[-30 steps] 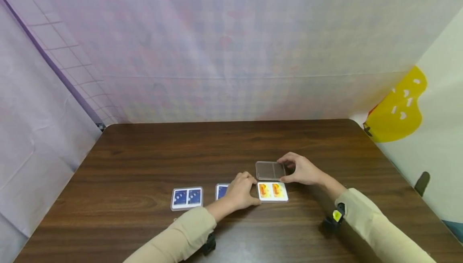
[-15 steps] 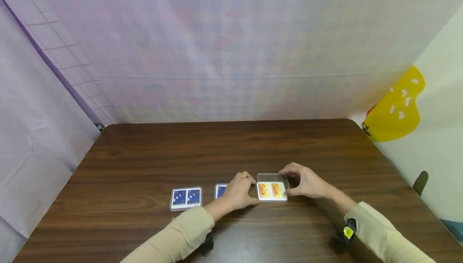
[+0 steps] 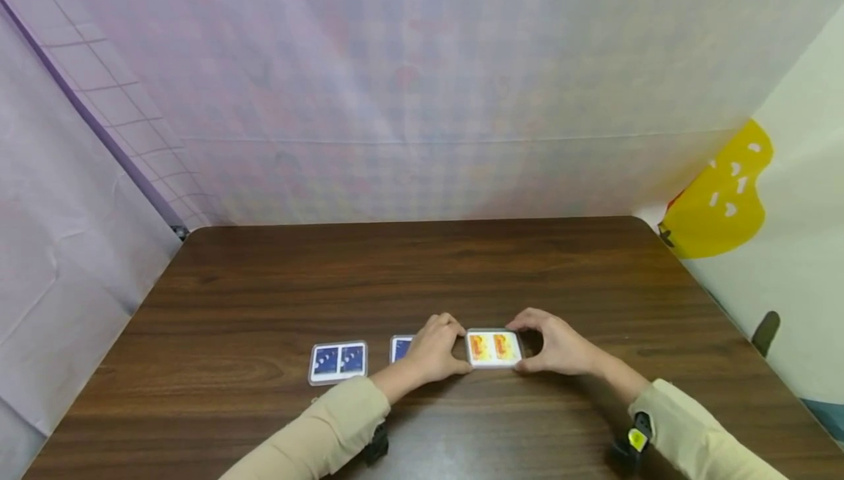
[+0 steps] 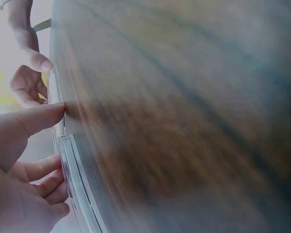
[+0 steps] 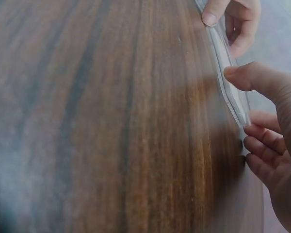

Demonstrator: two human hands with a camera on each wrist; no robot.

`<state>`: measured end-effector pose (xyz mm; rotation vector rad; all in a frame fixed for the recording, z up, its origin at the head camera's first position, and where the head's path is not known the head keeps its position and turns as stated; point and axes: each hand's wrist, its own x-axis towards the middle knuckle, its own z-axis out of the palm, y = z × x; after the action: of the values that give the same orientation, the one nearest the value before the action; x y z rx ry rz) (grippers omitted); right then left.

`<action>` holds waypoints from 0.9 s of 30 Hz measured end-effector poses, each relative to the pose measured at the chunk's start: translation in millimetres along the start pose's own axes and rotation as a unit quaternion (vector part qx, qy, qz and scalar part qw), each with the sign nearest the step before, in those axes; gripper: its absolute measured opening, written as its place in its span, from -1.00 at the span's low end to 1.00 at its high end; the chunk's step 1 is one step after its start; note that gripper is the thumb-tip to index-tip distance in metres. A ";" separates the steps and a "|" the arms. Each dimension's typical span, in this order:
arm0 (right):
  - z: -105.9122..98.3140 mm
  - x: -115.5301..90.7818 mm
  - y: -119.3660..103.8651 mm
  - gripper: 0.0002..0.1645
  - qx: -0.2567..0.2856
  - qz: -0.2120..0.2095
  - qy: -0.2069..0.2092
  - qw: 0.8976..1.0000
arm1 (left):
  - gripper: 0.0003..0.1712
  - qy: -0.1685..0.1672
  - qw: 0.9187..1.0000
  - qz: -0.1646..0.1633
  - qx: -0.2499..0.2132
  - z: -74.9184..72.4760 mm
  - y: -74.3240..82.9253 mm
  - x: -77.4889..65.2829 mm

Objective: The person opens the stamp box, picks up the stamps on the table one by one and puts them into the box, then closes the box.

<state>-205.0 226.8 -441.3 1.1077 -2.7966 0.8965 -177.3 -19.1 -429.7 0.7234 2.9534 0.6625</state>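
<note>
A clear plastic card case (image 3: 494, 349) with two orange-and-yellow pictures on white lies on the table in the head view. My left hand (image 3: 435, 350) holds its left side between thumb and fingers. From the right, my right hand (image 3: 557, 343) grips the clear lid by its near and far corners, thumb on the near side. The lid now lies over the pictures, lined up with the base. In the right wrist view the case (image 5: 226, 80) shows edge-on, my thumb at its near edge. A blue-pictured case (image 3: 401, 348) is mostly hidden under my left hand.
Another clear case (image 3: 338, 363) with two dark blue pictures lies farther left on the brown wooden table (image 3: 264, 282). A pale patterned cloth (image 3: 409, 99) hangs behind the table's back edge. A yellow cutout (image 3: 722, 198) is on the wall at right.
My right hand has brought the clear lid toward me, from behind the orange-pictured case to on top of it. My left hand has stayed at the case's left side.
</note>
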 end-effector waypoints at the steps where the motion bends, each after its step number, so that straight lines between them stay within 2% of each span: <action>1: 0.4 0.3 -0.6 -0.41 -0.002 0.002 -0.002 1.000 | -0.40 0.000 1.000 0.000 -0.001 -0.2 -0.3 -0.1; 10: 2.3 2.7 -6.8 -0.40 -0.009 0.024 -0.017 1.000 | -0.35 -0.004 1.000 0.006 -0.014 -3.9 -3.7 -2.0; 17: 2.8 3.4 -10.3 -0.42 -0.009 0.027 -0.023 0.999 | -0.38 -0.011 1.000 0.016 -0.010 -4.7 -3.2 -2.4; 27: -0.4 5.9 -14.2 -0.37 -0.030 0.030 -0.052 0.998 | -0.40 0.000 1.000 0.021 -0.004 -4.3 -0.9 -0.2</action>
<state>-200.5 214.9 -432.4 1.0974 -2.9341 0.7762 -178.0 -21.7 -426.2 0.7870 2.9423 0.6763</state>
